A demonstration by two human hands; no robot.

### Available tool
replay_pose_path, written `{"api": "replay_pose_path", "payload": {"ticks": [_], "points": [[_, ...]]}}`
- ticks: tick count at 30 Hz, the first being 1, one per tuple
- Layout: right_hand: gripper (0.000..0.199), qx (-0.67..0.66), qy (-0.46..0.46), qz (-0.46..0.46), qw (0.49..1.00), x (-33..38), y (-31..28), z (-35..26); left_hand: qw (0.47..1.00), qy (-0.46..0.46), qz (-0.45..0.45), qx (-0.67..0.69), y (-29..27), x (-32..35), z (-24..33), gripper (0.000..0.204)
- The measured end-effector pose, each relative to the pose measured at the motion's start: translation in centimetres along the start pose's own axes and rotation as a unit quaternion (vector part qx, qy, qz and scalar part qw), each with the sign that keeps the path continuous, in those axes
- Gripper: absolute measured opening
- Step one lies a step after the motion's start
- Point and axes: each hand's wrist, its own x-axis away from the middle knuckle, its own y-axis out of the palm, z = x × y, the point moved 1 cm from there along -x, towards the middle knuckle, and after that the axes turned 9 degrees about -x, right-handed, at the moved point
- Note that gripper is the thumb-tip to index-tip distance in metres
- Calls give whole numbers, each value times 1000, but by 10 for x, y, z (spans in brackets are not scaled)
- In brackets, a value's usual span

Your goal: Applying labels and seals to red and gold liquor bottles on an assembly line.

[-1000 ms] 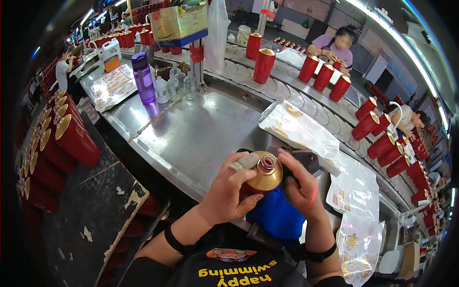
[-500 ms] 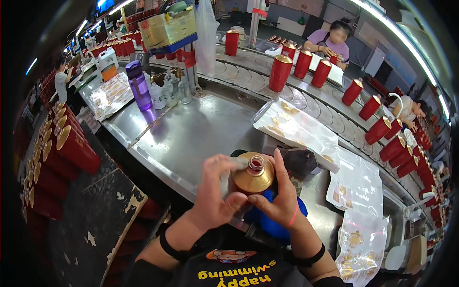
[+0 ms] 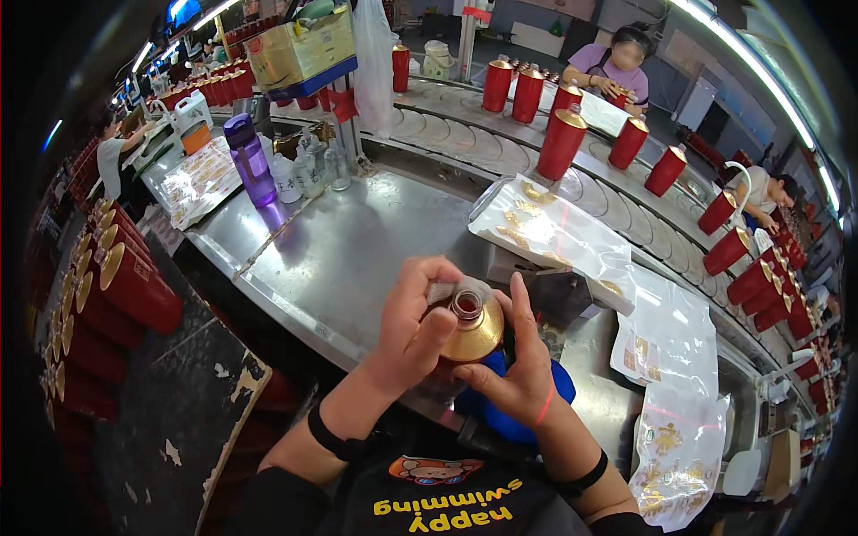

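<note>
Looks like the bench top (image 3: 357,232) is done in smooth bare metal, pretty shiny but a bit smudged. The bottle (image 3: 475,344) is finished in a grainy, sparkly metallic gold up top, with a glossy glass-looking neck (image 3: 466,316). The printed sheets (image 3: 666,330) are slick and shiny, the purple flask (image 3: 252,168) seems made of see-through plastic, the blue bundle (image 3: 500,418) reads as matt cloth, and the dark board (image 3: 152,402) is scuffed and roughly chipped
</note>
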Motion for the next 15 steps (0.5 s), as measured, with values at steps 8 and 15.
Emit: {"api": "replay_pose_path", "payload": {"ticks": [8, 15], "points": [[43, -34, 18, 50, 998, -11, -42, -26, 998, 26, -50, -11, -6, 28, -11, 105], [29, 105, -171, -162, 966, -28, -39, -50, 998, -59, -25, -15, 7, 35, -15, 107]]}}
